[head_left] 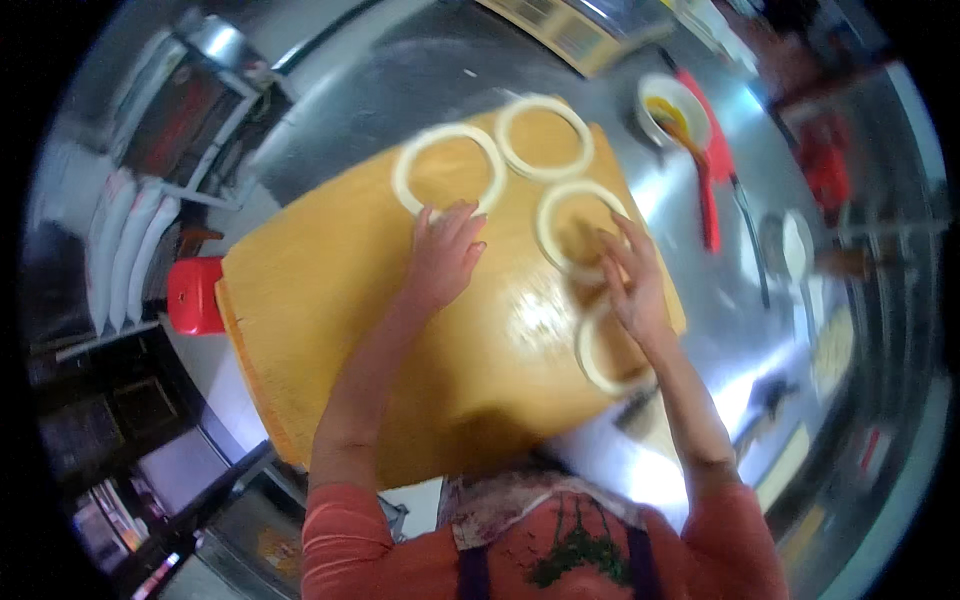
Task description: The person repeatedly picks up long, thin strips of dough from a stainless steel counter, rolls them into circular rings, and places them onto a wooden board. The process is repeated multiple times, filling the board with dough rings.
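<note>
Pale dough rings lie on a yellow wooden board. My left hand (445,252) has its fingers apart, with the fingertips at the near edge of the far left dough ring (401,178). Whether they press on it I cannot tell. Just right of that ring lies a far right dough ring (545,103). My right hand (634,285), fingers spread, is over the right side of the middle dough ring (547,238) and hides part of it. The nearest dough ring (588,358) is partly covered by my right hand and forearm.
The wooden board (330,300) rests on a shiny metal table (370,95). Beyond its right side are a white bowl (690,100) with yellow liquid and a brush, a red-handled tool (709,205) and a white ladle or spoon (795,245). A red stool (195,295) stands at left.
</note>
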`<move>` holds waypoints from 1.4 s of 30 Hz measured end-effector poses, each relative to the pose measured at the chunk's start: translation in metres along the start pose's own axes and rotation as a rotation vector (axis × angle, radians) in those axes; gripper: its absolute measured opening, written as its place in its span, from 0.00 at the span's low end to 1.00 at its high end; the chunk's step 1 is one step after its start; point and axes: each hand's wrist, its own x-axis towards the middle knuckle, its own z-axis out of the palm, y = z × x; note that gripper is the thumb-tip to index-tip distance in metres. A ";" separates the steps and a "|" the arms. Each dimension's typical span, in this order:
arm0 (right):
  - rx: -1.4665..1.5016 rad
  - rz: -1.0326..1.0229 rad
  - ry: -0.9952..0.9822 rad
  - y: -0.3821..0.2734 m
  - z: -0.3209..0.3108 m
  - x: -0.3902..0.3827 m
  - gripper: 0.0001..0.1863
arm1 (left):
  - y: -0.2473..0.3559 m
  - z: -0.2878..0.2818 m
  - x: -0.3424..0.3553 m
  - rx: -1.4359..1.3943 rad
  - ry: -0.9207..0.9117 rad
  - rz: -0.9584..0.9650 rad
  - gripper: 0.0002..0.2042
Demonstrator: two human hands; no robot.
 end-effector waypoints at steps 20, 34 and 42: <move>-0.459 0.845 0.194 0.032 -0.104 -0.561 0.34 | 0.440 0.133 -0.194 -0.088 -0.531 0.556 0.31; -0.568 0.689 0.388 0.055 -0.144 -0.594 0.19 | 0.414 0.112 -0.191 -0.058 -0.274 0.434 0.19; -0.554 0.535 -0.108 0.086 -0.202 -0.623 0.13 | 0.377 0.107 -0.184 -0.215 -0.431 0.373 0.15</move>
